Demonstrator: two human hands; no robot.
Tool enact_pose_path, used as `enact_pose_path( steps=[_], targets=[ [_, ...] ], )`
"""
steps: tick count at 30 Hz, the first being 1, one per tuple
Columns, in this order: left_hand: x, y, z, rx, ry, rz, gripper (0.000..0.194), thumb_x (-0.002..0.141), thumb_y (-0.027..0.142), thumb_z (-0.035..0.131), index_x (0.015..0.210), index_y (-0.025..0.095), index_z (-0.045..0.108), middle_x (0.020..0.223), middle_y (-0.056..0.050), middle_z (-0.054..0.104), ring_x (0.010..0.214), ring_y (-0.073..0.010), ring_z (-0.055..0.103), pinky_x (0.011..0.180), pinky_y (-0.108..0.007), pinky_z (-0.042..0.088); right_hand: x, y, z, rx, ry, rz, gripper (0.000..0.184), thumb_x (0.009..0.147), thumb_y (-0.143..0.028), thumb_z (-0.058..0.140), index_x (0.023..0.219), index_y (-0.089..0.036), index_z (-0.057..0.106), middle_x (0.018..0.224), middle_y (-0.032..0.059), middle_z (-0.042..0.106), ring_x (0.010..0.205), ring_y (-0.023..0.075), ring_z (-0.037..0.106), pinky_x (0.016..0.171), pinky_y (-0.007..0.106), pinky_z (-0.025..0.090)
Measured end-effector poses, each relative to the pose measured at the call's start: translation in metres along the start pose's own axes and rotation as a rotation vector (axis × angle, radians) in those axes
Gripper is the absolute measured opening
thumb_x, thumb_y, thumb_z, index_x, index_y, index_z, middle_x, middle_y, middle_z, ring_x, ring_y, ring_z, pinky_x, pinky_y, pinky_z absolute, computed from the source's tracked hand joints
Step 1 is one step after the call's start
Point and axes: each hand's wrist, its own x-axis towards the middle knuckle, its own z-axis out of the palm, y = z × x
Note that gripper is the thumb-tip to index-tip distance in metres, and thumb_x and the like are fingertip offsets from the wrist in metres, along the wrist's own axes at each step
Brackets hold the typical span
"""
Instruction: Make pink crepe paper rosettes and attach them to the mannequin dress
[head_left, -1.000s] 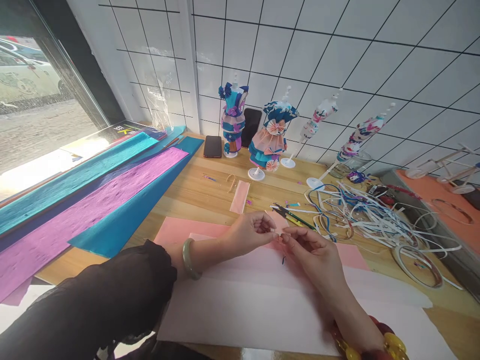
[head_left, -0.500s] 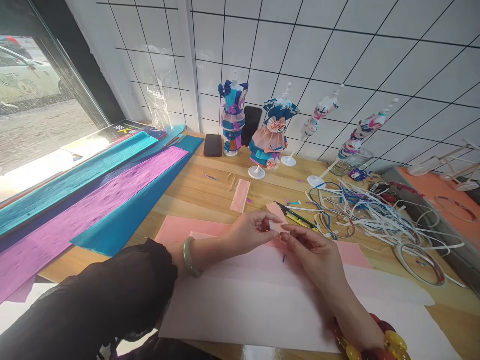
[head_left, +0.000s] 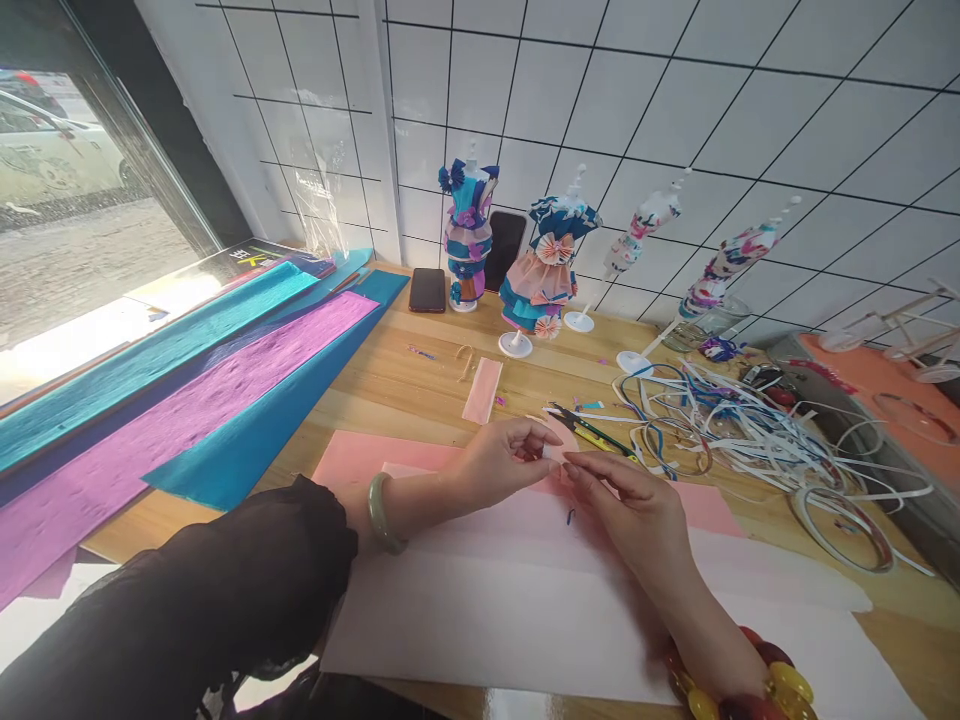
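Over the pale pink paper sheets, my left hand and my right hand meet fingertip to fingertip. Both pinch a small pale piece of paper, mostly hidden by the fingers. Just beyond it, a pink paper piece shows between the hands. A tiny dark blue scrap lies below them. Black-bladed scissors and a yellow-and-black cutter rest past my right fingers. Farther off is a pink paper strip.
Dressed mini mannequins and two partly wrapped ones stand along the tiled wall. Tangled paper strips and a tape roll sit right. Crepe paper sheets spread left. A phone lies at the back, and another leans on the wall.
My fingers shift slightly around the small pale piece, which showed more clearly white half a second ago. Both hands stay in nearly the same place.
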Motion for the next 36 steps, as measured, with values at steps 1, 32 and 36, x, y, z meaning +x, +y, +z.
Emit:
enact_pose_path(
  steps=[1,32,36],
  targets=[
    [0.000,0.000,0.000,0.000,0.006,-0.001,0.023,0.073,0.028,0.061,0.090,0.013,0.060,0.072,0.000,0.053,0.067,-0.0078,0.049,0.065,-0.021,0.042,0.000,0.000,0.000,-0.004,0.001,-0.001,0.014,0.076,-0.029,0.060,0.084,-0.023,0.071,0.089,0.0049,0.070,0.083,0.0202,0.064,0.074,0.034,0.051],
    [0.001,0.007,-0.003,-0.239,-0.061,-0.112,0.042,0.074,0.022,0.062,0.113,0.014,0.051,0.081,-0.004,0.060,0.075,-0.0112,0.059,0.069,-0.024,0.047,0.001,0.003,-0.004,0.039,0.063,0.217,0.019,0.074,-0.034,0.061,0.084,-0.021,0.070,0.089,0.0061,0.071,0.084,0.0221,0.064,0.077,0.037,0.051],
    [0.002,0.010,-0.005,-0.378,-0.124,-0.228,0.046,0.075,0.029,0.062,0.116,0.013,0.048,0.075,-0.005,0.062,0.073,-0.0138,0.061,0.067,-0.028,0.048,0.001,0.004,-0.003,0.006,0.069,0.136,0.015,0.074,-0.031,0.061,0.082,-0.023,0.070,0.089,0.0048,0.071,0.084,0.0214,0.064,0.078,0.037,0.050]
  ],
)
